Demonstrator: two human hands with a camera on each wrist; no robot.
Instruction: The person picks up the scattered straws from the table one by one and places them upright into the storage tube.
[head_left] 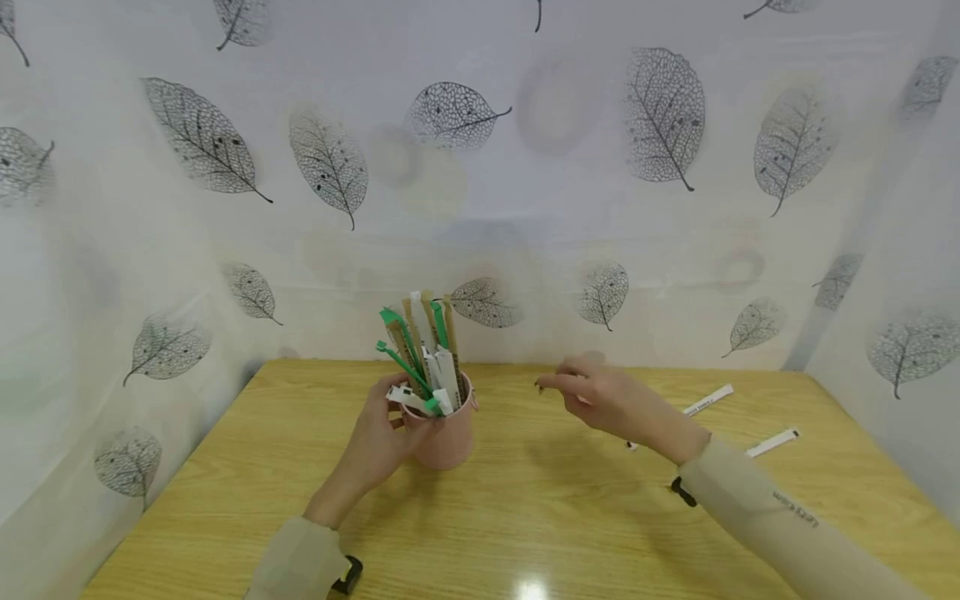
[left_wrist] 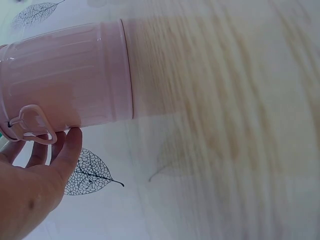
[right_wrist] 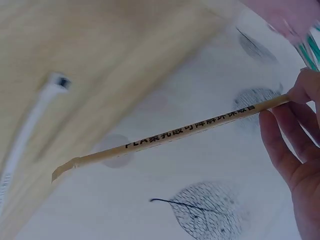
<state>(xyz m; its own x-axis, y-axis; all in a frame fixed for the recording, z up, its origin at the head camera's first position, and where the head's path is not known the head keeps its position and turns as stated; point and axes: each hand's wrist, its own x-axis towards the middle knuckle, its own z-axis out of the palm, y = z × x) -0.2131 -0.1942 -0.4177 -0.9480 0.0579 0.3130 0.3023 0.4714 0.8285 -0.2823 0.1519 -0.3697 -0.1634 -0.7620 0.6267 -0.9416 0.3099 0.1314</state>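
Observation:
Near the back of the table a small pink metal bucket (head_left: pixel 444 442) stands upright, filled with several paper-wrapped straws (head_left: pixel 420 346) in brown, white and green. My left hand (head_left: pixel 381 433) grips its left side near the rim; in the left wrist view the fingertips touch the bucket wall beside a wire handle (left_wrist: pixel 37 120). To the right, my right hand (head_left: pixel 611 400) is raised over the table, apart from the bucket. In the right wrist view it pinches one end of a brown paper-wrapped straw (right_wrist: pixel 175 132) with dark print. That straw hardly shows in the head view.
White wrapped straws lie on the wooden table (head_left: pixel 525 517) at the right, one (head_left: pixel 772 443) beyond my right sleeve and another (head_left: pixel 708 400) partly behind the forearm. A leaf-patterned white sheet (head_left: pixel 510 192) rises behind the table and along both sides.

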